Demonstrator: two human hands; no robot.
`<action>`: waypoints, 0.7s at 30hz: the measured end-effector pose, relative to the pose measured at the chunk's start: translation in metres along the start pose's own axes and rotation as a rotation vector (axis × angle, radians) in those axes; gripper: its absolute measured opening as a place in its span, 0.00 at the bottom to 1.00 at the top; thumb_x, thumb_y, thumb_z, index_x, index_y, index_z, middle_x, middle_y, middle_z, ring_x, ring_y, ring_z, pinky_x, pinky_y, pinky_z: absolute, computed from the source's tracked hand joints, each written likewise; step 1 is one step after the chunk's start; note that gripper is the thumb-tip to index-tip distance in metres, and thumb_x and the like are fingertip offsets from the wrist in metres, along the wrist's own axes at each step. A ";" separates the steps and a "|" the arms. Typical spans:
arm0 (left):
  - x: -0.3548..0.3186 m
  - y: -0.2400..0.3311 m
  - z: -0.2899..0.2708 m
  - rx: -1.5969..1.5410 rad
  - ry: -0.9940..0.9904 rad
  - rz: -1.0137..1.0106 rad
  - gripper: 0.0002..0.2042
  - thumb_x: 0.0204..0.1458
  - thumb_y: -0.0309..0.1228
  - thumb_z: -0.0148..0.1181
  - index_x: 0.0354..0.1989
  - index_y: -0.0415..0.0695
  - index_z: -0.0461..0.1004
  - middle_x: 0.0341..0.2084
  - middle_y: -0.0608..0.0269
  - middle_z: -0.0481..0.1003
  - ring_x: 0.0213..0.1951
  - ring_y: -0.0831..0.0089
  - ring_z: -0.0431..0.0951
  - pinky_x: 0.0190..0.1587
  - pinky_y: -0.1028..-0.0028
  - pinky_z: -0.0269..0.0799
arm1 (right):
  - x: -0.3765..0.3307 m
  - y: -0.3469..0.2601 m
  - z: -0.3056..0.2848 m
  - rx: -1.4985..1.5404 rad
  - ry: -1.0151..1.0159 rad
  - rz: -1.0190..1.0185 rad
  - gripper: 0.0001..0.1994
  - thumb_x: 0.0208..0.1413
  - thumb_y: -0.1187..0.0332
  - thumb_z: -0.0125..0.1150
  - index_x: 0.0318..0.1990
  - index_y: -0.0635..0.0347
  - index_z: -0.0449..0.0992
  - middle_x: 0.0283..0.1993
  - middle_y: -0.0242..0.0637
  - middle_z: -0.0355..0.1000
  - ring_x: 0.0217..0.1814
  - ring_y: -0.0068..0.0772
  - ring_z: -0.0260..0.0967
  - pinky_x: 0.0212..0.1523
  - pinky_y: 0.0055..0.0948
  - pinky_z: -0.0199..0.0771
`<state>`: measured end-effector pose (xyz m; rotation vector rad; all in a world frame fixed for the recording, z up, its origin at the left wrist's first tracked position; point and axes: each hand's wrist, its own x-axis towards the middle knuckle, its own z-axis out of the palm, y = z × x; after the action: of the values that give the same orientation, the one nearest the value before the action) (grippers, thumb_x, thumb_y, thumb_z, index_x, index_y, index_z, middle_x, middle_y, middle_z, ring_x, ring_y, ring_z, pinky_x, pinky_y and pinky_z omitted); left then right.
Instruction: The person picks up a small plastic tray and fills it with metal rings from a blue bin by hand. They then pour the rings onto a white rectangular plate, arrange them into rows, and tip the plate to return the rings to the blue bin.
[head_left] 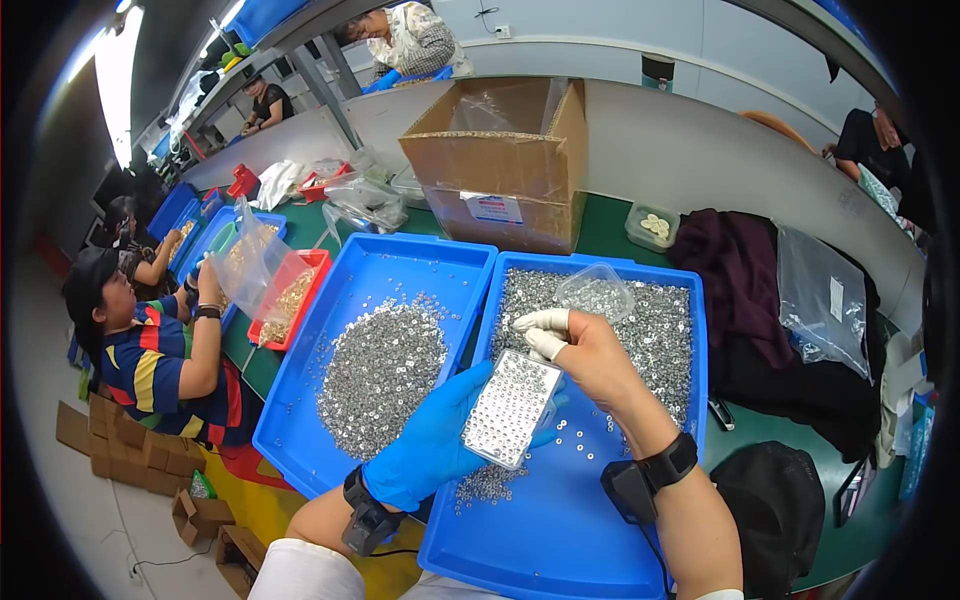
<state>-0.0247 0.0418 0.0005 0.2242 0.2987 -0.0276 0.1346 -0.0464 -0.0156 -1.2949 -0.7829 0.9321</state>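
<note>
Metal rings fill a clear rectangular case over the blue trays

The left hand (430,440), gloved in blue, grips the clear rectangular case (512,410), its face dotted with rows of small metal rings; the case is tilted, held above the inner part of the right-hand blue tray (560,545); the right hand (597,362), with white covers on its fingertips, curls just beside the case's upper edge; I cannot tell whether it touches the case or pinches a ring.

Loose rings lie thick across the far part of that tray, with a clear plastic box (596,292) on top of them; a few more are scattered nearer the wearer; just to the left, the other blue tray (350,275) carries a broad heap of rings (385,370).

Behind the trays, an open cardboard carton (500,165) stands on the green desk (605,235); to its right sits a small container (640,240) of pale round pieces; at the left, a co-worker in a striped shirt (160,360) handles a clear bag (245,260).
</note>
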 end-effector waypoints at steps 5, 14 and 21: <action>0.000 0.000 -0.002 0.017 0.017 0.020 0.24 0.60 0.40 0.31 0.60 0.36 0.48 0.55 0.40 0.57 0.56 0.49 0.61 0.53 0.51 0.62 | -0.001 -0.004 0.001 -0.001 -0.007 -0.007 0.10 0.51 0.73 0.55 0.41 0.64 0.74 0.34 0.31 0.72 0.34 0.16 0.67 0.37 0.18 0.68; 0.001 0.001 0.000 0.069 0.056 0.031 0.25 0.59 0.40 0.31 0.59 0.35 0.48 0.54 0.36 0.58 0.54 0.49 0.63 0.50 0.53 0.67 | -0.001 -0.003 0.001 0.023 -0.013 -0.040 0.10 0.51 0.74 0.55 0.41 0.64 0.75 0.33 0.29 0.72 0.33 0.15 0.66 0.36 0.17 0.67; -0.002 0.002 0.004 0.045 0.056 0.012 0.25 0.59 0.40 0.31 0.59 0.35 0.48 0.53 0.36 0.58 0.53 0.49 0.64 0.49 0.53 0.68 | -0.001 -0.005 0.001 -0.001 -0.037 -0.049 0.10 0.51 0.74 0.55 0.41 0.63 0.75 0.33 0.29 0.72 0.34 0.15 0.66 0.36 0.17 0.67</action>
<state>-0.0249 0.0425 0.0053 0.2719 0.3531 -0.0166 0.1341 -0.0469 -0.0106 -1.2570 -0.8397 0.9189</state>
